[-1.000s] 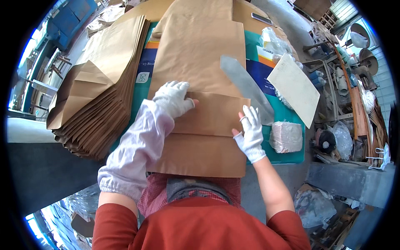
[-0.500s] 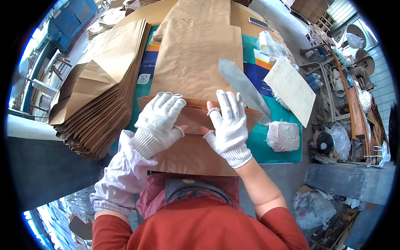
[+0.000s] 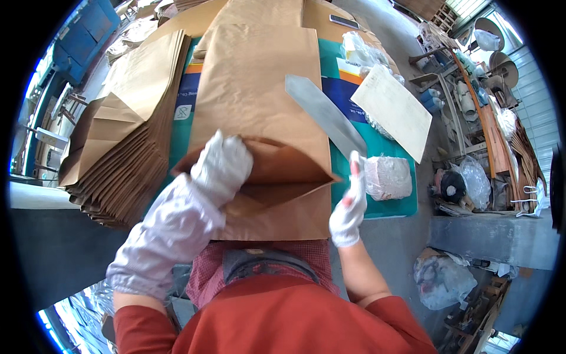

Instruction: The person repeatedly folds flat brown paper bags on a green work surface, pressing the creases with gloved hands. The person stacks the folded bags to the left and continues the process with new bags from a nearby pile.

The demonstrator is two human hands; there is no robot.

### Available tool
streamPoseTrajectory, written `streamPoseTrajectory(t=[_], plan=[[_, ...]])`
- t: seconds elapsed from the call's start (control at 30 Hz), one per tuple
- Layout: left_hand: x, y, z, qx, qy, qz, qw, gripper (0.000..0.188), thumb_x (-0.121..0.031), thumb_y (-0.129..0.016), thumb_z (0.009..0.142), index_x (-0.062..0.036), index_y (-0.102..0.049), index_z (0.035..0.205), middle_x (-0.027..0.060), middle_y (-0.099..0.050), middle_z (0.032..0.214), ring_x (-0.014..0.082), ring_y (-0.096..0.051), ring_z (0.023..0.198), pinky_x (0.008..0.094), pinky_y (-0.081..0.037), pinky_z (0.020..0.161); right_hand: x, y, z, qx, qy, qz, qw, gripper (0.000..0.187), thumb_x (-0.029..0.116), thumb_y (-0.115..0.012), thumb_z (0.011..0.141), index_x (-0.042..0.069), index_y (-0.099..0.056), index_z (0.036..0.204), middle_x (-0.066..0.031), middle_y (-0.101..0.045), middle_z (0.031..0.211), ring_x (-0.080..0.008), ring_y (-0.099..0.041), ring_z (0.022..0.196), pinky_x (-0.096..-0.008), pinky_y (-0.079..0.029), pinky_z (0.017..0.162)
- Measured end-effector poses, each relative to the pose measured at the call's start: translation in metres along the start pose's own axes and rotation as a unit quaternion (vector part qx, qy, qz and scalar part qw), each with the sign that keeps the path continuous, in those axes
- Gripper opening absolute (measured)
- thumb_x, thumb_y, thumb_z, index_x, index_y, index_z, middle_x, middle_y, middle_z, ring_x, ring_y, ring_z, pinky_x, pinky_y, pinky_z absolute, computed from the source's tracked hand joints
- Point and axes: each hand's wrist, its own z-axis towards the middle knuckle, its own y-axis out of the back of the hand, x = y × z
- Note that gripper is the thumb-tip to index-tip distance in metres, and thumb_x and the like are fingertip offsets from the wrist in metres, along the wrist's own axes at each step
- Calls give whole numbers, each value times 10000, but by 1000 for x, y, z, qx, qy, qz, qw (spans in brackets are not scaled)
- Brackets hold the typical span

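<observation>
A brown paper bag lies in front of me on top of others, its folded end spread into a wide mouth. My left hand, in a white knit glove and slightly blurred, is closed at the left side of that mouth; its fingers curl in against the paper, and the thumb is hidden. To the right of the bag, my right hand is held edge-on with its fingers stretched out, holding nothing. This glove leaves some fingertips bare. Just beyond those fingertips ends a grey flat metal strip, which lies partly across the bags.
A fanned stack of paper bags stands at the left. On the right are a pale rectangular board, a plastic-wrapped white block and crumpled clear plastic. Farther back lies a phone.
The bag's mouth has spread open. My right hand has left the paper and moved right and down. My left hand has curled at the mouth. The whole view has shifted slightly.
</observation>
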Motion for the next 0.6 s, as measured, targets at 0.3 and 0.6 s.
streamPoseTrajectory(t=[0.3, 0.6], plan=[[-106, -87, -103, 184, 48, -361, 913, 504, -375, -641, 902, -117, -630, 1335, 163, -626, 1364, 383, -574, 1272, 516, -447, 1106, -69, 4, -45, 125, -328, 359, 865, 920, 714, -302, 1037, -88, -547, 1415, -202, -511, 1540, -317, -452, 1459, -438, -304, 1240], [-131, -59, 42, -141, -209, -334, 908, 588, -347, -672, 841, -86, -624, 1366, 131, -648, 1337, 359, -575, 1245, 509, -448, 1053, -76, -6, -7, 238, -269, 319, 877, 672, 476, -448, 1099, -79, -483, 1476, -192, -495, 1556, -314, -450, 1465, -428, -304, 1247]])
